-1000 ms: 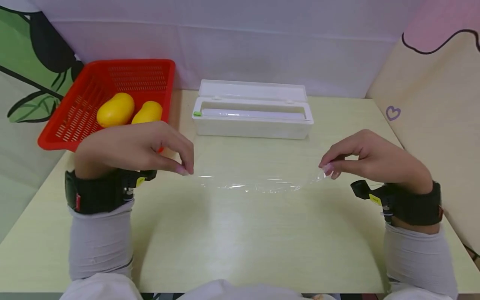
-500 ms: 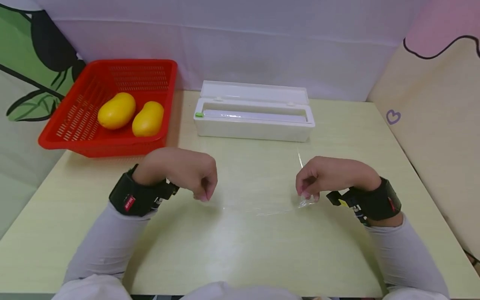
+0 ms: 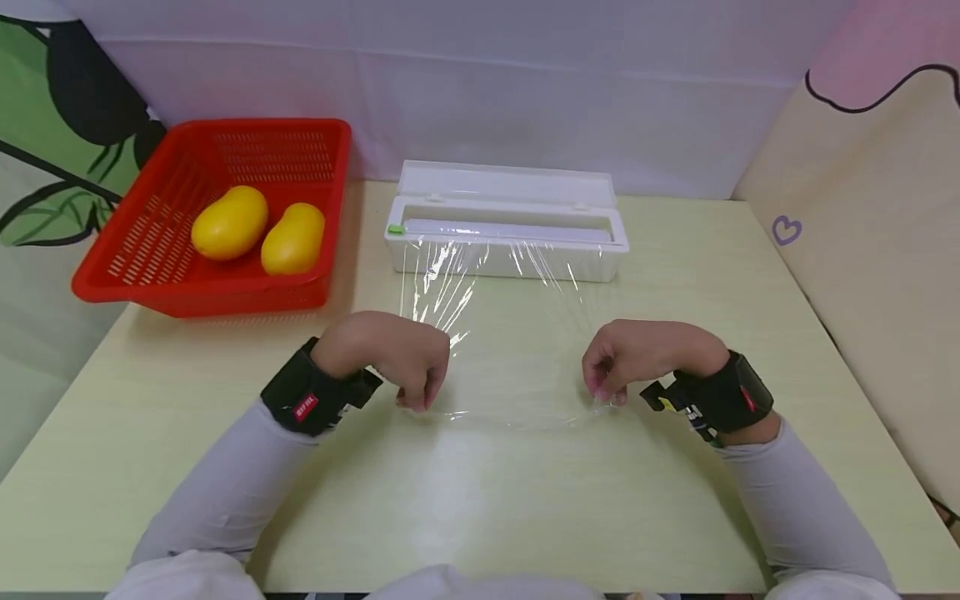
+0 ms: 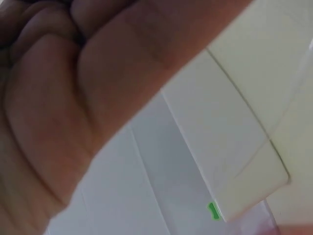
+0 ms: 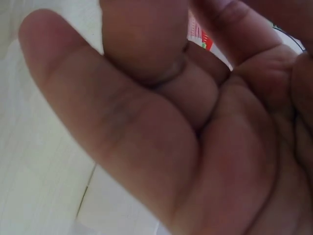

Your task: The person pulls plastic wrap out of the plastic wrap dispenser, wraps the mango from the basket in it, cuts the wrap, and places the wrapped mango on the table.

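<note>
Both hands are down near the middle of the table point(image 3: 480, 500), each pinching a near corner of a sheet of cling film point(image 3: 502, 333). The left hand point(image 3: 390, 354) has its fingers curled with the tips nipping the film's near-left corner, and the right hand point(image 3: 645, 354) does the same on the near-right corner. The wrist cameras are no help for the grip; they mostly show palm up close.

The film runs from the white dispenser box point(image 3: 506, 242) at the far middle of the table, lid open, toward the person. It's stretched fairly flat, with a few shiny wrinkles on the left side near the box. The far end looks attached to the roll, so I'd say this is the pulling-out step, with a sheet's worth drawn and the near edge held low, just above or on the tabletop (can't tell which).

My guess is that the next move calls for cutting the sheet free. There's a small green slider point(image 3: 395, 228) at the left end of the box that looks like the cutter. That would need one hand to let go while the other keeps the film taut so it doesn't fold onto itself.

Off to the far left sits a red basket point(image 3: 225, 287) with two yellow mangoes point(image 3: 228, 221) side by side inside it, well apart from the film.
</note>
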`<state>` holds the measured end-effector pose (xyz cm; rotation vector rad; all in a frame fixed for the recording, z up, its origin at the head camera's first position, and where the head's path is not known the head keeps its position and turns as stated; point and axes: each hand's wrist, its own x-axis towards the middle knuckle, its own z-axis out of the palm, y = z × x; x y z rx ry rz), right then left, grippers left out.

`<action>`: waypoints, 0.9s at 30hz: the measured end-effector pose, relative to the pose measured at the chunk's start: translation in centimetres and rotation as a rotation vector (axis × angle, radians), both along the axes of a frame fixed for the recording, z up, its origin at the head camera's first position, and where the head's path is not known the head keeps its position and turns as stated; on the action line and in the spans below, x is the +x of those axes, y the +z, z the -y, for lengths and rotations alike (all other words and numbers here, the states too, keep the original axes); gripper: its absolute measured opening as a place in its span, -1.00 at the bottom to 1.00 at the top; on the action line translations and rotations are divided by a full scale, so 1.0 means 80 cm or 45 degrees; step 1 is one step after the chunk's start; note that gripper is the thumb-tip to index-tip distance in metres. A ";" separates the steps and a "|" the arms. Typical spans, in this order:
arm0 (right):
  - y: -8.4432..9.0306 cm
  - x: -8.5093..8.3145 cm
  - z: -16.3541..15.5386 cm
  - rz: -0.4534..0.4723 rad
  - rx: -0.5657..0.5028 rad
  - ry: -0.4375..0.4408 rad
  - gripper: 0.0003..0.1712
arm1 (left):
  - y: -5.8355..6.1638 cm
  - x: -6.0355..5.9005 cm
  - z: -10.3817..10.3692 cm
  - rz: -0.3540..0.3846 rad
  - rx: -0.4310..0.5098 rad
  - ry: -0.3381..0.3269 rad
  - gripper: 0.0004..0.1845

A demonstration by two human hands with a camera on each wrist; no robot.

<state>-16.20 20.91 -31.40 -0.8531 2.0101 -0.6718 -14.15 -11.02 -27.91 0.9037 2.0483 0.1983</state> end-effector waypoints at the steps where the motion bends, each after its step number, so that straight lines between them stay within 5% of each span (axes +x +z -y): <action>1: -0.001 0.000 0.000 -0.002 0.001 0.003 -0.87 | -0.002 -0.001 -0.001 0.004 -0.012 0.001 -0.88; 16: -0.009 -0.004 0.004 -0.032 0.025 0.022 -0.85 | -0.021 -0.012 -0.003 0.078 -0.088 0.116 -0.85; 27: -0.010 -0.005 0.005 -0.025 0.097 0.072 -0.90 | -0.028 -0.016 -0.005 0.063 -0.132 0.113 -0.86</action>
